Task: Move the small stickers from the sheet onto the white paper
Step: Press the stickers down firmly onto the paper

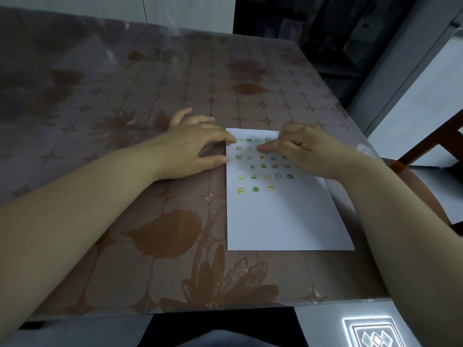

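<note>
Six rows of small stickers (255, 189) already sit on the white paper (283, 221). The nearest row, below both hands, has only three, so there's room to fill. Now the left hand (193, 146): it's spread, tips pressing the paper's left edge to the bench (125, 221). Over to the right hand (308, 151), curled over the top rows, fingertips (265, 147) drawn together on the second row. Pressing one down or pinching it, I cannot tell. No sticker sheet in view, so what's left is unclear; well along, I'd judge.
</note>
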Demonstrator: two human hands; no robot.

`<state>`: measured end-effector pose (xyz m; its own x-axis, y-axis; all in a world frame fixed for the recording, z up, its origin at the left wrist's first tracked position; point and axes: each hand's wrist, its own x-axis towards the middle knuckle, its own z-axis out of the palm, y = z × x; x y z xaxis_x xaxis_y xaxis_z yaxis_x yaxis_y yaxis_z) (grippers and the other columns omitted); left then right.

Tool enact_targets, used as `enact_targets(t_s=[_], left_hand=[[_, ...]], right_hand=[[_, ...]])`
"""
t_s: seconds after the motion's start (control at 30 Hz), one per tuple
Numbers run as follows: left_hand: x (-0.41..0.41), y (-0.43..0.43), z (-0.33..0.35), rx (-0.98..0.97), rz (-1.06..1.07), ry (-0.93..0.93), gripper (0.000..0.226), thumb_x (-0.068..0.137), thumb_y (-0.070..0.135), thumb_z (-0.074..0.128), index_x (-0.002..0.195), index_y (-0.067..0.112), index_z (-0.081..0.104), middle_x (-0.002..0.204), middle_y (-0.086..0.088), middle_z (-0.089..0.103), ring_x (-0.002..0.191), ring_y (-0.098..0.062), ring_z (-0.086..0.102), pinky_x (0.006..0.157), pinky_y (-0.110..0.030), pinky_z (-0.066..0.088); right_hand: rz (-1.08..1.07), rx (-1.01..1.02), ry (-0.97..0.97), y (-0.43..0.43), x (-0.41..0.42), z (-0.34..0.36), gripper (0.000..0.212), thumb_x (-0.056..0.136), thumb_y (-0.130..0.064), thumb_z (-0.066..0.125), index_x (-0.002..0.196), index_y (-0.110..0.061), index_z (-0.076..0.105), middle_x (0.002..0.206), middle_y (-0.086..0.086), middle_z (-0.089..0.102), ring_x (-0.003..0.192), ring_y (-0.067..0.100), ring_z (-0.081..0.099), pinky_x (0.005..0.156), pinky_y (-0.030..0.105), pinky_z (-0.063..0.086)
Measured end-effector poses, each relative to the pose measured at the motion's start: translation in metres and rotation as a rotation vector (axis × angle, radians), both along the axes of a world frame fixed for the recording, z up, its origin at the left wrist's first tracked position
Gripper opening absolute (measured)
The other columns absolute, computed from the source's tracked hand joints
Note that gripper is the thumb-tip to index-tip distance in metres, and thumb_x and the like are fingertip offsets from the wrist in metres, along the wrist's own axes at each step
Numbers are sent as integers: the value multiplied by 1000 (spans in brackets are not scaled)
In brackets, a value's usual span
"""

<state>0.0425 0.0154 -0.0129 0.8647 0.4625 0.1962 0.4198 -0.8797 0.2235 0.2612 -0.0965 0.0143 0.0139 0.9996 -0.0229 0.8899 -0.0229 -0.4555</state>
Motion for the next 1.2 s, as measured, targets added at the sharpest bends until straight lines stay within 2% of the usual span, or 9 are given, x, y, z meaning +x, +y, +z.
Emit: enact_targets(t_s=[0.27, 0.37, 0.47, 0.67, 0.8, 0.87, 0.97, 1.1, 1.2], left_hand=[[0, 0, 0, 7, -33, -14, 54, 78, 62, 34, 123, 38, 55, 137, 12, 48, 138, -9, 22, 110, -33, -8], [0, 0, 0, -1, -30, -16, 50, 79, 55, 37, 123, 38, 55, 137, 11, 48, 138, -9, 21, 111, -34, -8], [0, -1, 1, -4, -30, -3, 51, 79, 54, 36, 123, 37, 55, 137, 12, 48, 138, -9, 21, 111, -34, -8], [0, 0, 1, -8, -23, 7, 52, 78, 56, 36, 124, 38, 54, 137, 13, 47, 138, -8, 22, 110, -32, -8], [0, 0, 1, -13, -26, 8, 52, 79, 56, 36, 124, 38, 54, 137, 12, 48, 138, -9, 23, 111, -33, -8], [0, -1, 2, -16, -26, 9, 52, 79, 56, 36, 124, 38, 54, 137, 12, 48, 138, -9, 23, 111, -34, -8], [0, -2, 2, -19, -23, 4, 52, 79, 56, 36, 123, 38, 55, 137, 13, 48, 138, -9, 23, 111, -33, -8], [0, -2, 2, -30, -22, 9, 49, 82, 55, 38, 125, 38, 54, 138, 12, 47, 139, -9, 22, 111, -32, -9], [0, -1, 2, -26, -19, 12, 38, 89, 47, 48, 126, 37, 52, 140, 11, 45, 140, -9, 20, 111, -32, -10]], right_hand=[[36, 51, -86, 0, -2, 1, 34, 94, -37, 38, 107, -33, 68, 80, -12, 46, 80, 3, 42, 90, 26, 27], [-61, 121, 48, -2, 9, 6, 31, 95, -28, 40, 105, -35, 68, 80, -4, 46, 77, 7, 44, 75, 21, 33], [-75, 124, -3, -4, 15, 9, 29, 93, -27, 42, 102, -30, 70, 77, -4, 46, 74, 7, 45, 69, 18, 34], [-28, 75, -50, -3, 12, 6, 32, 95, -27, 39, 104, -36, 68, 79, -11, 51, 80, -1, 46, 98, 30, 27], [-58, 0, -24, -3, 12, 6, 31, 93, -36, 49, 70, -50, 65, 71, -15, 49, 77, 1, 43, 86, 25, 28], [-98, -41, -8, -3, 10, 7, 35, 89, -43, 54, 57, -34, 65, 65, -11, 47, 69, 7, 42, 70, 22, 31], [-102, -72, -35, -4, 10, 9, 46, 88, -49, 51, 72, -7, 66, 66, 0, 46, 66, 12, 42, 60, 22, 30], [-137, 2, 69, -9, 17, 15, 42, 81, -47, 41, 94, -22, 73, 75, 5, 55, 72, 21, 50, 72, 31, 42], [-157, 20, 76, -13, 22, 20, 40, 82, -42, 42, 95, -21, 73, 86, 13, 59, 80, 27, 55, 82, 39, 45]])
